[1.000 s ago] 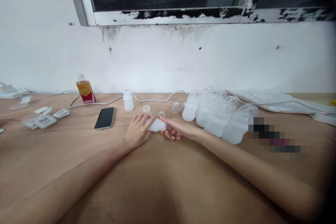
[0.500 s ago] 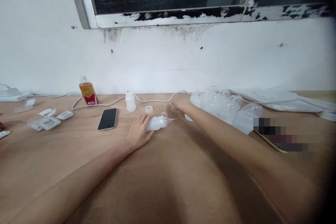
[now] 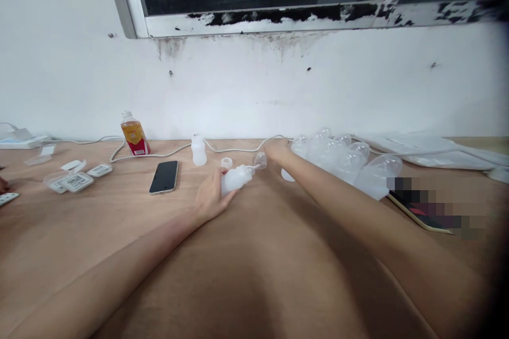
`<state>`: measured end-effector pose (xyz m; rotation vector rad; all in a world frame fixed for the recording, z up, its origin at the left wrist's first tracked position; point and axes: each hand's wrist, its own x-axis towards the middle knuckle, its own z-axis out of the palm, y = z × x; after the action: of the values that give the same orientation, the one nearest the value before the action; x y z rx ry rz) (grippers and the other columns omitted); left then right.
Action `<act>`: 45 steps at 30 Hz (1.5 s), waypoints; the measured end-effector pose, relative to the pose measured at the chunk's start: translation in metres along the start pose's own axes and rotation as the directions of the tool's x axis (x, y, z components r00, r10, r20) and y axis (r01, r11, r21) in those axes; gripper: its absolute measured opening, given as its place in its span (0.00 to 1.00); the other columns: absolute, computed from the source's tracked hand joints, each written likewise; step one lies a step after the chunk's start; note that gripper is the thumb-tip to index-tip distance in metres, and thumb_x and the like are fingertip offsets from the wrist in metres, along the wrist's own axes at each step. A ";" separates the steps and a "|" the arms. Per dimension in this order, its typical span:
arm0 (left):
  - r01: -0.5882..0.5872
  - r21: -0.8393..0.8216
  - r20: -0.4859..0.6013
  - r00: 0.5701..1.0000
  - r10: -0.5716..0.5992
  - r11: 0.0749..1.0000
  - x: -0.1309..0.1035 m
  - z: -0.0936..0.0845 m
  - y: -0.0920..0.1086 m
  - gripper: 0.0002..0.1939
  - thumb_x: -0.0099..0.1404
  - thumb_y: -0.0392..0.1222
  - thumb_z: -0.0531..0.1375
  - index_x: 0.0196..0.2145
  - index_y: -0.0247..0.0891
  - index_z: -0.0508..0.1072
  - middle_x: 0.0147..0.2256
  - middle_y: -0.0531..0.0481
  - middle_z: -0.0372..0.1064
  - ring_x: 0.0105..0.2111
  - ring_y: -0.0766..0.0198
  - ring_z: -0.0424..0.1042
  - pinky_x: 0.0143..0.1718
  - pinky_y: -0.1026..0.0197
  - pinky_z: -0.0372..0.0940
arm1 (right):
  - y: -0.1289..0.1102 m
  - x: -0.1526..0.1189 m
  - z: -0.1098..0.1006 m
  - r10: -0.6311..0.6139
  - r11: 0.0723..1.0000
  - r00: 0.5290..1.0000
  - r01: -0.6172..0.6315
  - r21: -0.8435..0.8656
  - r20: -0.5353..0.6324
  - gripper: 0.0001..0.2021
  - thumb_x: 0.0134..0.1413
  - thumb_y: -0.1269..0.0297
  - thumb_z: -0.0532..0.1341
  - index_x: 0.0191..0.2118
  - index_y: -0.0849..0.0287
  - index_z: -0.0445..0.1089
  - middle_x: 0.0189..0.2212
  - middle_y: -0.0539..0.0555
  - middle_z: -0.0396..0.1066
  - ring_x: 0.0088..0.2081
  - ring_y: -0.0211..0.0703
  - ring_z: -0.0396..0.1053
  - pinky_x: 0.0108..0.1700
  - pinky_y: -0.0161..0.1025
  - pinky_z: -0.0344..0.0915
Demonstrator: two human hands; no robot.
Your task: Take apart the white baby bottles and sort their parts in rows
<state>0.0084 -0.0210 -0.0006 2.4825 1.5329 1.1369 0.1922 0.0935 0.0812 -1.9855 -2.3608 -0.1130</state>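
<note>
My left hand [image 3: 212, 194] is wrapped around a milky white squeeze feeding bottle [image 3: 234, 179], which lies tilted with its neck toward the right. At its neck end is a clear rounded tip [image 3: 260, 160], shaped like a spoon bowl. Just beyond this tip my right hand [image 3: 277, 150] rests low over the table with curled fingers. Its fingertips face away, so whatever they hold is hidden. Behind the held bottle a loose white ring [image 3: 226, 162] lies on the table, and a second white bottle [image 3: 199, 150] stands upright near the wall.
Several white bottles with clear domed covers [image 3: 348, 161] crowd beside my right forearm. A phone [image 3: 164, 177], a drink bottle [image 3: 135, 135] and small labelled cases [image 3: 78, 182] are on the left. A white cable [image 3: 234, 152] runs along the back. Another person's hand [image 3: 3, 185] shows at the left edge.
The held bottle has turned, so its clear tip now shows broad and raised instead of thin and pointed. My right hand has shifted slightly farther back; the clear piece beneath it is no longer visible.
</note>
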 end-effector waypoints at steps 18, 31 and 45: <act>0.194 -0.173 -0.029 0.979 -0.202 0.966 0.004 -0.006 -0.003 0.21 0.54 0.52 0.54 0.40 0.36 0.60 0.39 0.47 0.65 0.38 0.59 0.65 0.37 0.59 0.60 | -0.006 -0.124 0.070 -0.027 0.325 0.907 0.405 0.855 -0.420 0.16 0.49 0.58 0.53 0.44 0.55 0.56 0.42 0.56 0.58 0.31 0.38 0.65 0.23 0.35 0.63; 0.030 -0.049 0.066 0.997 -0.026 0.998 -0.001 -0.005 -0.004 0.24 0.52 0.53 0.55 0.45 0.39 0.61 0.41 0.47 0.66 0.39 0.57 0.66 0.38 0.57 0.61 | 0.001 -0.117 0.066 0.031 0.146 0.939 0.336 0.931 -0.344 0.17 0.48 0.59 0.55 0.45 0.57 0.59 0.38 0.54 0.62 0.26 0.33 0.62 0.25 0.34 0.61; 0.225 -0.399 0.385 0.921 -0.060 0.889 0.007 -0.026 0.014 0.23 0.50 0.51 0.58 0.42 0.37 0.68 0.39 0.49 0.69 0.38 0.58 0.67 0.38 0.61 0.60 | 0.006 -0.120 0.053 -0.298 0.183 0.920 0.317 0.930 -0.255 0.19 0.44 0.63 0.58 0.45 0.56 0.61 0.33 0.51 0.65 0.27 0.33 0.62 0.28 0.34 0.61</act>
<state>0.0059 -0.0315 0.0271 2.0866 1.1795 0.8216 0.2191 -0.0188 0.0182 -0.8181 -1.8597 1.0708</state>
